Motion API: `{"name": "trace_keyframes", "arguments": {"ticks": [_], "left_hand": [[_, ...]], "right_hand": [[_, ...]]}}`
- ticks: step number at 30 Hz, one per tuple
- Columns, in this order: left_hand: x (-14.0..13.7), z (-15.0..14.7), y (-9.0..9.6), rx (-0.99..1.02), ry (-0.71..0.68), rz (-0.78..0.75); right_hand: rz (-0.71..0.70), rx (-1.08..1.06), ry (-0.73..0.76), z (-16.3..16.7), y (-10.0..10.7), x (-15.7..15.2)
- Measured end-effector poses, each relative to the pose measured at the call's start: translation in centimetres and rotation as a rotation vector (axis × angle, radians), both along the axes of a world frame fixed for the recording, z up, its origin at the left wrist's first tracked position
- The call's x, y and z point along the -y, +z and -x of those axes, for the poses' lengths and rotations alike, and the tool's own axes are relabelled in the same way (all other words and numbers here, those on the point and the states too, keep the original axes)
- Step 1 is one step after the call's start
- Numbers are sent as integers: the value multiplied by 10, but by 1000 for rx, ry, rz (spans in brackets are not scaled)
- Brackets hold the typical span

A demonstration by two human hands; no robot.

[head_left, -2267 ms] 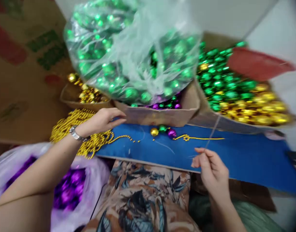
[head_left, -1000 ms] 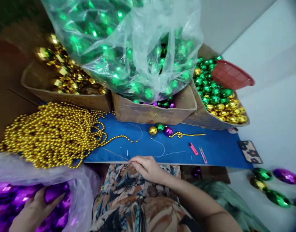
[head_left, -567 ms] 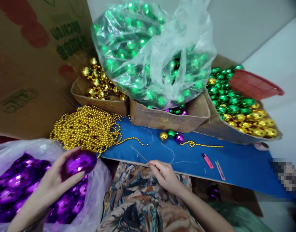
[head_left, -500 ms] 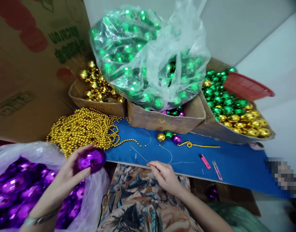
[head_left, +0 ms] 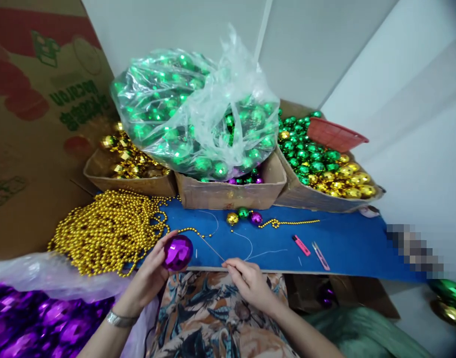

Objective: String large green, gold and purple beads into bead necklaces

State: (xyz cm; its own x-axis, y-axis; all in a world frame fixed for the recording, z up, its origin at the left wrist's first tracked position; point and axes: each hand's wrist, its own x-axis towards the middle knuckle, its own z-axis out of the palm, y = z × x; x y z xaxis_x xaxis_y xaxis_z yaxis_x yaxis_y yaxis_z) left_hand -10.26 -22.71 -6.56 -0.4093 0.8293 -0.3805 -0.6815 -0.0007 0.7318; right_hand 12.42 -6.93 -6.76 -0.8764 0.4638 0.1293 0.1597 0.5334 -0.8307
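Note:
My left hand (head_left: 153, 266) is closed around a large shiny purple ball (head_left: 178, 252) with mirror-like facets, held above the table's front edge. To its right, my right hand (head_left: 248, 281) pinches the near end of a long thin needle (head_left: 212, 247), whose other end points up and left, apart from the ball. White thread (head_left: 252, 243) curves over the blue table beyond my right hand. A short string has a gold ball (head_left: 232, 219), a green ball (head_left: 243, 213) and a purple ball (head_left: 256, 219) in a row, with a gold bead chain (head_left: 295, 223) running right from them.
A heap of gold bead chain (head_left: 109, 228) lies left. Behind stand cardboard boxes (head_left: 228, 195) of balls, one under a clear bag of green balls (head_left: 168, 119). A pink cutter (head_left: 301, 245) and thread snips (head_left: 321, 256) lie right. Purple balls (head_left: 45, 323) fill a bag at lower left.
My left hand has brought the purple ball rightward from over the bag, closer to the needle. My right hand keeps its pinch on the needle. The whole view has shifted slightly.

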Motion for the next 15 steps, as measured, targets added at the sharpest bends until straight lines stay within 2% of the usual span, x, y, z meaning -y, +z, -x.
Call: {"name": "trace_keyframes", "arguments": {"ticks": [8,15], "left_hand": [[-8,-13,-16,205,126,5],[-21,-21,-17,224,61,60]], "right_hand": [[-24,-31,-21,-7,1,0],[-24,-45,-52,-17,0,4]]}}
